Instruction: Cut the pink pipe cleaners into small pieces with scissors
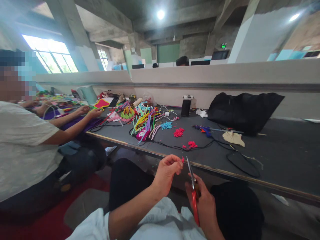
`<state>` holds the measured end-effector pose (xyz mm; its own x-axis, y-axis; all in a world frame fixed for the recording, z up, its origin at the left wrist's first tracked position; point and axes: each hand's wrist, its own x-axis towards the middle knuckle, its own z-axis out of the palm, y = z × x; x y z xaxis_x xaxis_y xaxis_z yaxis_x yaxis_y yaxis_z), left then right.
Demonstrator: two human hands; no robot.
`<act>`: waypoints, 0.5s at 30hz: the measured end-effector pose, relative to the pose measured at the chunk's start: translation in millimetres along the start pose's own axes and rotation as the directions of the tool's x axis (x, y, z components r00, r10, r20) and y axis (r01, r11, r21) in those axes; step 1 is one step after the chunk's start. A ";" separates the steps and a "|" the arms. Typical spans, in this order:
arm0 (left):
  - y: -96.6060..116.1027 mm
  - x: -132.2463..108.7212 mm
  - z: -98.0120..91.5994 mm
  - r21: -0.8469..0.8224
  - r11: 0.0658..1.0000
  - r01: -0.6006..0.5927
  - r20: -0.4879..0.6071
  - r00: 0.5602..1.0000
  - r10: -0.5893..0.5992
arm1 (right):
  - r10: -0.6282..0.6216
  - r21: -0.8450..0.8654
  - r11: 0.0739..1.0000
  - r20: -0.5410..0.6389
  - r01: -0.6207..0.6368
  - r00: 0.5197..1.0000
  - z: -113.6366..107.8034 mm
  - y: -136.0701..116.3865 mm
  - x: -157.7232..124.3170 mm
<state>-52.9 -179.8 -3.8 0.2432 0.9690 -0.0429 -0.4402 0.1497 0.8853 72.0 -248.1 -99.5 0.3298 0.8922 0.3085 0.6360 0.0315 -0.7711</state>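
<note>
My left hand (167,175) pinches a small red snippet (183,159) between thumb and fingertips, just over the front edge of the table. Its material is too small to make out. To the right, my right hand (206,204) is wrapped round red-handled scissors (195,205). Their blades point up and stand close to the snippet, apart from my left fingers. On the table beyond lie a small heap of red snippets (192,144), a larger red heap (179,132) and a heap of blue snippets (166,125).
Coloured stems (147,118) lie bundled at centre-left near a purple box (143,134). A glue gun (206,131), a cloth (233,138), a black cable (172,146), a dark container (185,107) and a black bag (242,111) occupy the table. A co-worker (30,143) sits at left.
</note>
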 end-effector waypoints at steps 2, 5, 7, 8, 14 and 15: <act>-0.5 -1.7 1.7 0.000 1.000 -0.029 -0.011 1.000 0.029 | 0.004 -0.033 0.999 0.005 -0.004 1.000 2.5 -0.4 -2.0; -2.3 -3.2 2.6 0.007 0.998 -0.058 -0.022 0.998 0.058 | -0.002 -0.072 0.997 0.012 0.003 1.000 3.8 -3.0 -3.4; -3.2 -3.5 2.7 0.010 0.998 -0.062 -0.032 0.998 0.062 | -0.012 -0.082 0.997 0.012 0.013 1.000 4.1 -4.6 -4.2; -3.5 -3.6 2.7 0.012 0.998 -0.062 -0.034 0.997 0.062 | -0.016 -0.085 0.996 0.013 0.017 1.000 4.3 -5.0 -4.5; -3.5 -5.4 3.7 0.024 0.998 -0.060 -0.042 0.997 0.061 | -0.040 -0.134 0.990 -0.007 0.039 0.999 6.5 -1.0 -6.6; -3.6 -5.8 4.1 0.022 0.998 -0.059 -0.045 0.997 0.060 | -0.044 -0.146 0.988 -0.011 0.042 0.999 6.8 -0.2 -7.0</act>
<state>-49.2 -186.8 -4.9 0.1773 0.9841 -0.0104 -0.4344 0.0878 0.8964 64.7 -251.3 -105.3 0.3090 0.8851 0.3481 0.7442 0.0029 -0.6680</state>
